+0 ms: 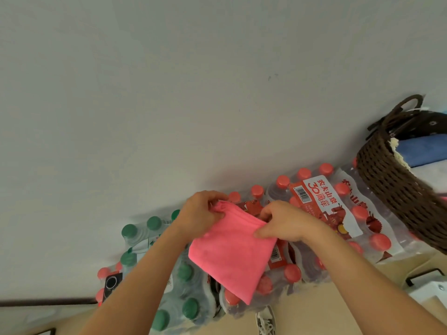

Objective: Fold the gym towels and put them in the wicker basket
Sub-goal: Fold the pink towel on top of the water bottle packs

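A pink gym towel (232,252), folded into a small rectangle, hangs in the air in front of me. My left hand (200,213) pinches its upper left corner. My right hand (283,221) pinches its upper right corner. The dark brown wicker basket (391,189) stands at the right, higher than the towel. Inside it lie a folded blue cloth (423,151) and a dark cloth (420,124); a cream lining edge shows at its rim.
Shrink-wrapped packs of water bottles lie on the floor below my hands: red-capped ones (338,213) in the middle and right, green-capped ones (174,286) to the left. A plain white wall (169,93) fills the upper view. A shoe (266,322) shows at the bottom.
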Tool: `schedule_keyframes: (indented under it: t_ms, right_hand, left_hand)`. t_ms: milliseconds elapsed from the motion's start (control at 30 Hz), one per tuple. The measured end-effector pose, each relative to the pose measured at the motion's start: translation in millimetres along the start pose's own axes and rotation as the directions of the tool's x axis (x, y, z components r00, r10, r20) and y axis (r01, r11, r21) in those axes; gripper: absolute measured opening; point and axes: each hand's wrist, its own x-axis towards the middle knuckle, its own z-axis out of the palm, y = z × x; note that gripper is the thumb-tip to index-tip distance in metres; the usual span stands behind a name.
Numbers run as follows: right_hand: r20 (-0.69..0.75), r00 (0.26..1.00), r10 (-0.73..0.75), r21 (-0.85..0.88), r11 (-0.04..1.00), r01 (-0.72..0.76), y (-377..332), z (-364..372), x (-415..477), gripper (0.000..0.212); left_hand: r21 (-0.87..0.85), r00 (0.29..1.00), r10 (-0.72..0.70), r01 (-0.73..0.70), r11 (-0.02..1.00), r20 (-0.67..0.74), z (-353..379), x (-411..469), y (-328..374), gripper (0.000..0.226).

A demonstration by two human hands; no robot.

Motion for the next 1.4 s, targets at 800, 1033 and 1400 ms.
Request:
schedule_keyframes:
  t_ms: [800,1033,1400]
  right_hand:
    - [-0.148,0.942,-0.302,-0.565,0.808,0.170,26.0,60.2,-102.4,0.055]
    - [-0.374,0.869,-0.324,-0.464,0.877,0.127,8.2,74.5,-58.0,0.068]
    - [-0.218,0.935,-0.279,-0.624,0.777,0.086,30.3,72.7,-39.7,0.071]
  left_hand:
    - [0.345,0.864,0.493,-0.494,0.798,0.098,45.1,-122.6,-30.7,0.022]
    - [0.614,0.850,0.524,-0.445,0.652,0.060,62.5,-84.9,-25.2,0.053]
    - [0.651,0.936,0.311,-0.338,0.679,0.162,75.9,-81.4,-40.1,0.070]
